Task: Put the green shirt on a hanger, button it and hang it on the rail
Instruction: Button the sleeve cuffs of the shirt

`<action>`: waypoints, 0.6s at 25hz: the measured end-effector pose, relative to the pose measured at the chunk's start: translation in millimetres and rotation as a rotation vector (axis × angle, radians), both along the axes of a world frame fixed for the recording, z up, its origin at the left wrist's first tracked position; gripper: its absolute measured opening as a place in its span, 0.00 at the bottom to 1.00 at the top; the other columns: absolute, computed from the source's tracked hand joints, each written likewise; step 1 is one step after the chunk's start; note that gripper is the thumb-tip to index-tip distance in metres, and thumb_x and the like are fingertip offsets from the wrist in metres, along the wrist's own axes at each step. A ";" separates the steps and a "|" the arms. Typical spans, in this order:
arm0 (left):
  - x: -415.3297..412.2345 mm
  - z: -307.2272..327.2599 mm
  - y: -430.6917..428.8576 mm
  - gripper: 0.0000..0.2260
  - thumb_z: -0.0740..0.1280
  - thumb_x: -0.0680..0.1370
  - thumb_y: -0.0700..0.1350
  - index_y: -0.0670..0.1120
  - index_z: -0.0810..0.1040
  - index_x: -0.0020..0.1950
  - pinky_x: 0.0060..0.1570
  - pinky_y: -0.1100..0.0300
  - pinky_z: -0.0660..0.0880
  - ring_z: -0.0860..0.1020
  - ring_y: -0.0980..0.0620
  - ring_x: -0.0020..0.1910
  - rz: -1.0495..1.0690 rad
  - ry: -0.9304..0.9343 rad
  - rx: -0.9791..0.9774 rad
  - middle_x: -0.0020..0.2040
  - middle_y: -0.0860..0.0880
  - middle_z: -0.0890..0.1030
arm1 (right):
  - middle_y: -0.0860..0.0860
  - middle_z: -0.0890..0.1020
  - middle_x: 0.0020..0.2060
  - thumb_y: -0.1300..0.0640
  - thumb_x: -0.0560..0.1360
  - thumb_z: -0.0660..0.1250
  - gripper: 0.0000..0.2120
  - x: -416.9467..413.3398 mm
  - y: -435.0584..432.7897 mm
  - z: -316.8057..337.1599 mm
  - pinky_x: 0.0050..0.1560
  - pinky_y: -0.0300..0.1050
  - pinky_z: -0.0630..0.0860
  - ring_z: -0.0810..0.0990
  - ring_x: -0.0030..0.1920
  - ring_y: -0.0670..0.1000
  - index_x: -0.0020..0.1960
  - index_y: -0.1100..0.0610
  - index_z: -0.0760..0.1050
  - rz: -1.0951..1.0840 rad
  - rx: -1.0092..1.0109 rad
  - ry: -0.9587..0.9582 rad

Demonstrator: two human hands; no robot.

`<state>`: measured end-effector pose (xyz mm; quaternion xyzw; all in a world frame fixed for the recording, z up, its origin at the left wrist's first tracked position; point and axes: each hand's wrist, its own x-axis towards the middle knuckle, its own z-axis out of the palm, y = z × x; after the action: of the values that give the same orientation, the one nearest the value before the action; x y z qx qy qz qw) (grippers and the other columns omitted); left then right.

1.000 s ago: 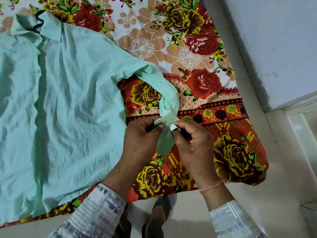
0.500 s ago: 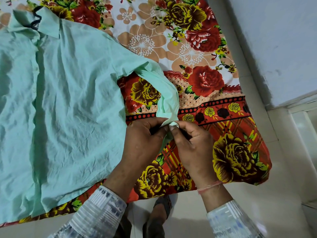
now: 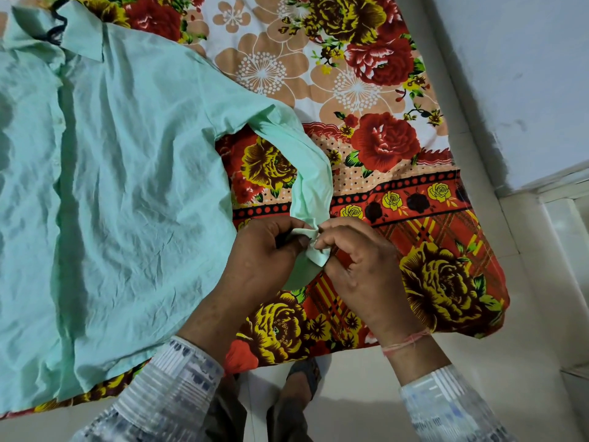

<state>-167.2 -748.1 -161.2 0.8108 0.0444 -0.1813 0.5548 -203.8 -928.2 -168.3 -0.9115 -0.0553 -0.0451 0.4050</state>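
Observation:
The pale green shirt (image 3: 127, 186) lies flat and front up on the flowered bedsheet (image 3: 366, 90), collar at the top left. A black hanger hook (image 3: 54, 30) pokes out of the collar. The shirt's sleeve (image 3: 306, 173) curves down to the right, ending at its cuff (image 3: 317, 255). My left hand (image 3: 267, 260) and my right hand (image 3: 360, 269) both pinch that cuff between thumb and fingers, the fingertips almost touching. Part of the cuff is hidden under my left hand.
The bed's near edge runs along the bottom, with my sandalled foot (image 3: 302, 378) on the pale tiled floor (image 3: 366, 393) below it. A light blue wall (image 3: 526, 74) stands close on the right, leaving a narrow strip of floor beside the bed.
Both hands have stayed on the cuff and worked it between the fingertips; the cuff end is now bunched and folded between them. The shirt body has not moved.

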 end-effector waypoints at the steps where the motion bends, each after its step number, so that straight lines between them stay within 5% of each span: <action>1: 0.7 -0.8 1.2 0.09 0.74 0.81 0.39 0.52 0.90 0.54 0.45 0.74 0.75 0.85 0.65 0.48 -0.021 -0.003 0.014 0.47 0.58 0.89 | 0.49 0.83 0.54 0.68 0.74 0.76 0.09 -0.7 -1.0 -1.3 0.57 0.41 0.81 0.82 0.56 0.47 0.50 0.56 0.83 0.009 -0.015 0.008; 7: 0.4 0.6 -0.3 0.08 0.75 0.80 0.39 0.50 0.90 0.55 0.45 0.73 0.76 0.86 0.66 0.46 0.035 -0.001 -0.056 0.45 0.59 0.90 | 0.50 0.83 0.49 0.61 0.76 0.73 0.07 -4.2 5.7 -8.6 0.52 0.47 0.81 0.82 0.52 0.52 0.53 0.57 0.85 -0.077 -0.027 -0.064; 15: 3.3 -4.1 10.5 0.10 0.73 0.82 0.38 0.52 0.89 0.58 0.58 0.50 0.84 0.88 0.55 0.54 -0.005 0.076 -0.194 0.51 0.55 0.91 | 0.50 0.86 0.51 0.63 0.78 0.74 0.09 0.5 6.3 -10.4 0.56 0.40 0.82 0.84 0.54 0.47 0.56 0.56 0.87 -0.086 0.082 -0.051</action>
<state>-164.0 -737.6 -165.3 0.7461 0.0455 -0.2167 0.6280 -203.3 -921.9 -178.7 -0.8943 -0.0244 -0.0878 0.4380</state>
